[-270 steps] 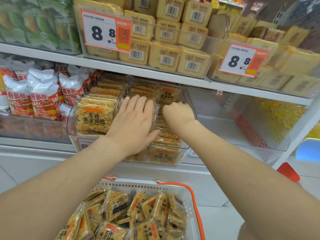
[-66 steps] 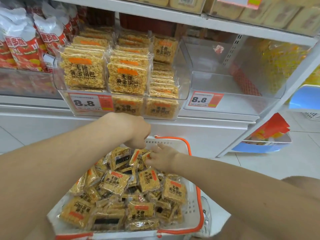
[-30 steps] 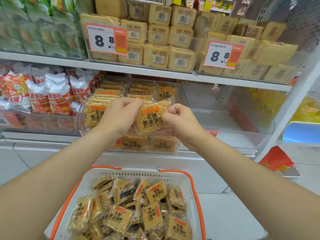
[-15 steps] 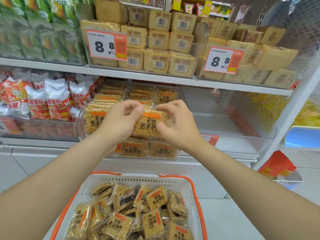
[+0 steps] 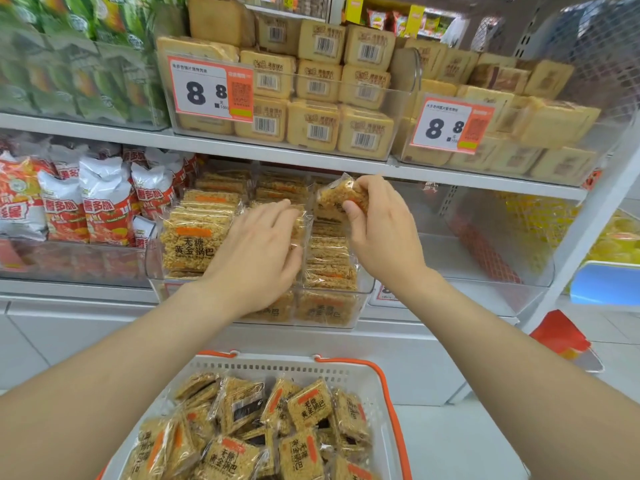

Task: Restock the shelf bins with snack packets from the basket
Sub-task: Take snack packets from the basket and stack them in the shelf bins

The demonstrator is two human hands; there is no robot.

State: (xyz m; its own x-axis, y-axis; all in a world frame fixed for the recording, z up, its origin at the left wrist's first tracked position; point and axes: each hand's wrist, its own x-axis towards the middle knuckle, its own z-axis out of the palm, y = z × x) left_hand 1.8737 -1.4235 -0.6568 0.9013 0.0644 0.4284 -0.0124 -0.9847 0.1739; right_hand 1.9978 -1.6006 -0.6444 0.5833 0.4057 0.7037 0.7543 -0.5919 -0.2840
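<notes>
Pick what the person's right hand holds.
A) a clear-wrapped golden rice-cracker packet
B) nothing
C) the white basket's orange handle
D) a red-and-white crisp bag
A: the right hand pinches a clear-wrapped golden rice-cracker packet above the clear plastic shelf bin.

White metal shelving (image 5: 86, 128) fills the view, its boards running across to a slanting white upright (image 5: 585, 244) on the right. On the top board, pale wrapped cakes (image 5: 311, 123) sit behind a left price card (image 5: 209, 90) and a right price card (image 5: 450, 124) — both read 8.8. Green packets (image 5: 69, 57) sit top left, with red-and-white bags (image 5: 104, 202) below. A wire mesh panel (image 5: 606, 57) backs the far corner. Under the lowest board are a white plinth (image 5: 86, 327) and pale floor tiles (image 5: 467, 445) — a blue tray (image 5: 604, 284) shows beyond the upright. The light is even and flat.
</notes>
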